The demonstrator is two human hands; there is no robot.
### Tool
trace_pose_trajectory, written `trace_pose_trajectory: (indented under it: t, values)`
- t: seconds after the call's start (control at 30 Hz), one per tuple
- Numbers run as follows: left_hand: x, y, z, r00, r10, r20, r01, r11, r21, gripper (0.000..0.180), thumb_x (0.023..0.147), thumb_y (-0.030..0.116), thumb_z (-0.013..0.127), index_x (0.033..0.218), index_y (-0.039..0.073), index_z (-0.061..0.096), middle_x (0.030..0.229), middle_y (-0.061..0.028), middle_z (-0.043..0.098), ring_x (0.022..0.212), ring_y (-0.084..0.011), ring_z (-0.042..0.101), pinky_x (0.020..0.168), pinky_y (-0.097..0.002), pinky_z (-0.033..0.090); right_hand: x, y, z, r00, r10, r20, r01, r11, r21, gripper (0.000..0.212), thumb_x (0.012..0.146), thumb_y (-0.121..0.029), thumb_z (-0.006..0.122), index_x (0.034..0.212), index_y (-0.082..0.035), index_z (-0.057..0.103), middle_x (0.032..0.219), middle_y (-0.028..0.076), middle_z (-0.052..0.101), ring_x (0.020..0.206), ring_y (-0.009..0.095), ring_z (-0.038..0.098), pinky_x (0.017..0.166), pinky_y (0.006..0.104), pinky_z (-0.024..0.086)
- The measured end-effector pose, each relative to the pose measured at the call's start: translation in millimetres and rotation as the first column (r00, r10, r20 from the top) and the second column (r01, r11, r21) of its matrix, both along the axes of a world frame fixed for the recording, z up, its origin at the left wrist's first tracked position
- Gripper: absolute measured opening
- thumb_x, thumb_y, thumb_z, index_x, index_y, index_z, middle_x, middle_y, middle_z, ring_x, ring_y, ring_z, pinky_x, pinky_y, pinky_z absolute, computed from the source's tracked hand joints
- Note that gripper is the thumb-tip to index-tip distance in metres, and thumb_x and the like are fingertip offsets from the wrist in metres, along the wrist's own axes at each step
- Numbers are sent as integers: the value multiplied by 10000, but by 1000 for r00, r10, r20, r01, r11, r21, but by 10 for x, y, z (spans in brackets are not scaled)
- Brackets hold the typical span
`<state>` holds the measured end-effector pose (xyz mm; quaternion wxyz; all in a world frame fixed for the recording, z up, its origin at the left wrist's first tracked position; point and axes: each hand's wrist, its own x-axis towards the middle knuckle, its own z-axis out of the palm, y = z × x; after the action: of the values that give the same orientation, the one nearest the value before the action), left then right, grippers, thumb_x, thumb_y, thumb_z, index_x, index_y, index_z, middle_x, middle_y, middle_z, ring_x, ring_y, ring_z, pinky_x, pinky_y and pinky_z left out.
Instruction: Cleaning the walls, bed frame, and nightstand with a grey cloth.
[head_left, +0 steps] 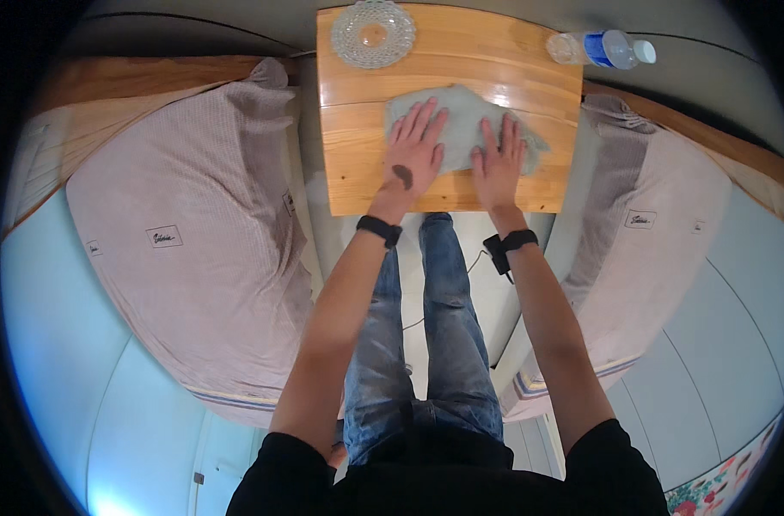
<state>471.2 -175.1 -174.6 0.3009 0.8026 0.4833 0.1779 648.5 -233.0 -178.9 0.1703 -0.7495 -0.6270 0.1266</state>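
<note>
A grey-green cloth [465,116] is spread over the middle of a small wooden table [358,163]. My left hand [418,150] lies flat on the cloth's left part, its fingers stretched out and pointing away from me. On the right part of the cloth rests my right hand [499,162], fingers also extended and slightly apart. Neither hand grips the cloth; both press on it from above. The cloth's right end is crumpled beyond my right fingers. A dark band sits on each wrist.
A clear patterned glass dish [373,34] stands at the table's far left corner. At the far right corner a clear plastic bottle [611,49] with a white cap lies on its side, sticking out past the edge. Beds with pinkish covers [211,198] flank the table.
</note>
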Motion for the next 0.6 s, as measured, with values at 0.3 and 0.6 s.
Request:
trace_pose_trajectory:
  t: [0.3,0.6]
  values:
    - [-1460,-337,-204,978,207,-37,-208,978,-22,624,815,99,508,1415,-34,397,1498,-226,363,1429,-405,278,1163,-520,212,-1663,98,286,932,268,-245,-291,954,-65,584,791,-133,648,1364,-124,532,1543,168,331,1438,380,280,1140,559,239]
    - [-1095,-1399,-26,943,65,-326,-125,978,-166,639,821,134,517,1422,-42,389,1526,-209,335,1466,-391,219,1180,-548,154,-1178,-985,253,930,235,-282,-299,931,-211,595,780,-89,621,1364,-165,537,1569,108,322,1446,324,294,1151,525,238]
